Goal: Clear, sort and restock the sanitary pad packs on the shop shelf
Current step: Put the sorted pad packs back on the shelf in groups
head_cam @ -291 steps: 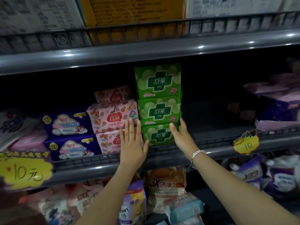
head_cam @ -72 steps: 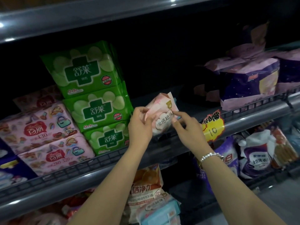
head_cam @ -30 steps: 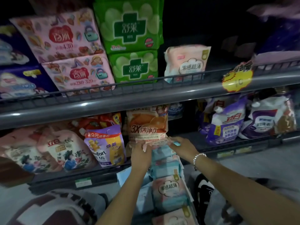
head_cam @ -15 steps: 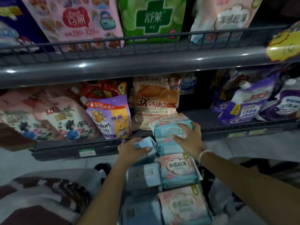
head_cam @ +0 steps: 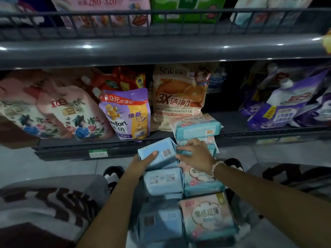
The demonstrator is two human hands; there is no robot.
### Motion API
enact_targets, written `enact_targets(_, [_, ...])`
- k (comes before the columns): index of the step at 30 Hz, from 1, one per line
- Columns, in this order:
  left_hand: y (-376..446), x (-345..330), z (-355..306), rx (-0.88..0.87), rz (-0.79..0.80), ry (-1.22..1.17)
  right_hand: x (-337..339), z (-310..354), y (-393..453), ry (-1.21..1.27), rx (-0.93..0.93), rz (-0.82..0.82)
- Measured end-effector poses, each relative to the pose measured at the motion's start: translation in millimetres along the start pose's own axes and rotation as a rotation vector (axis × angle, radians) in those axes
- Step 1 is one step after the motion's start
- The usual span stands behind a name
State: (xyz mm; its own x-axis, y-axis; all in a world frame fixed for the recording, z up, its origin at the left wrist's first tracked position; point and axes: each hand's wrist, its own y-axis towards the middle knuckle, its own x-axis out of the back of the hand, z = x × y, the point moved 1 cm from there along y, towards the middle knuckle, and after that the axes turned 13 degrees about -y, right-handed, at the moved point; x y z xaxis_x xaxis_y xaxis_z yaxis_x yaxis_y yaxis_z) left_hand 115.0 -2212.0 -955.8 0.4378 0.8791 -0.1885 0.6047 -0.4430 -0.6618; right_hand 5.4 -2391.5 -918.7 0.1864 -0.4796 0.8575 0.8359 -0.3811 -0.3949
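Observation:
A pile of pale blue and pink pad packs (head_cam: 206,216) lies between my knees, below the shelves. My left hand (head_cam: 141,162) grips a blue pack (head_cam: 157,151) with its barcode side up, tilted at the top of the left column. My right hand (head_cam: 196,154) rests on a pack in the right column, fingers curled over its edge next to the blue pack. Another pack (head_cam: 196,126) lies on top, leaning onto the lower shelf's edge. On the upper shelf (head_cam: 161,51) stand a pink pack (head_cam: 107,9), a green pack (head_cam: 186,8) and a pale pack (head_cam: 268,9).
The lower shelf holds detergent pouches: a purple Comfort pouch (head_cam: 127,115), an orange bag (head_cam: 180,97), floral pouches (head_cam: 59,113) at left and purple ones (head_cam: 286,104) at right. A wire rail (head_cam: 161,20) fronts the upper shelf. Grey floor (head_cam: 35,163) lies below.
The view has dropped a little lower onto the pile. My left hand has lifted the blue pack up and tilted it; my right hand has slid down from the top pack to the one below.

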Motion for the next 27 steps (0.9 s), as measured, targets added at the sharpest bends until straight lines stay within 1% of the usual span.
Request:
enact_targets(3, [5, 0, -1, -0.028, 0.006, -0.007, 4, -1, 1, 0.062, 0.002, 0.013])
enact_targets(7, [3, -2, -5, -0.086, -0.043, 0.076, 16, -6, -10, 0.22, 0.036, -0.048])
enact_targets(9, [-1, -7, -7, -0.137, -0.082, 0.118, 19, -9, -21, 0.29, 0.01, -0.083])
enact_targets(11, [-8, -13, -10, -0.158, -0.147, 0.175, 20, -16, -33, 0.319, -0.032, -0.123])
enact_targets(13, [-18, -22, -13, -0.164, -0.265, 0.253, 17, -26, -45, 0.271, -0.08, -0.152])
enact_targets(15, [-39, -34, -16, -0.277, -0.375, 0.386, 12, -40, -57, 0.205, -0.161, -0.175])
enact_targets(17, [-59, -44, -14, -0.475, -0.45, 0.468, 5, -54, -65, 0.184, -0.269, -0.158])
enact_targets(18, [-67, -49, -10, -0.561, -0.446, 0.468, 1, -62, -68, 0.183, -0.312, -0.13])
enact_targets(19, [-73, -54, -5, -0.607, -0.402, 0.461, -1, -66, -73, 0.184, -0.335, -0.079])
enact_targets(20, [-79, -59, 0, -0.61, -0.329, 0.451, -4, -70, -77, 0.196, -0.354, -0.014])
enact_targets(22, [-90, -68, 13, -0.514, -0.172, 0.466, -8, -76, -84, 0.213, -0.328, 0.061])
enact_targets(24, [-102, -76, 27, -0.384, -0.059, 0.548, -12, -75, -94, 0.331, -0.314, 0.051])
enact_targets(26, [-111, -77, 44, -0.283, -0.015, 0.722, -18, -73, -106, 0.424, -0.341, 0.07])
enact_targets(27, [-115, -75, 51, -0.25, -0.013, 0.816, -22, -73, -112, 0.424, -0.364, 0.125])
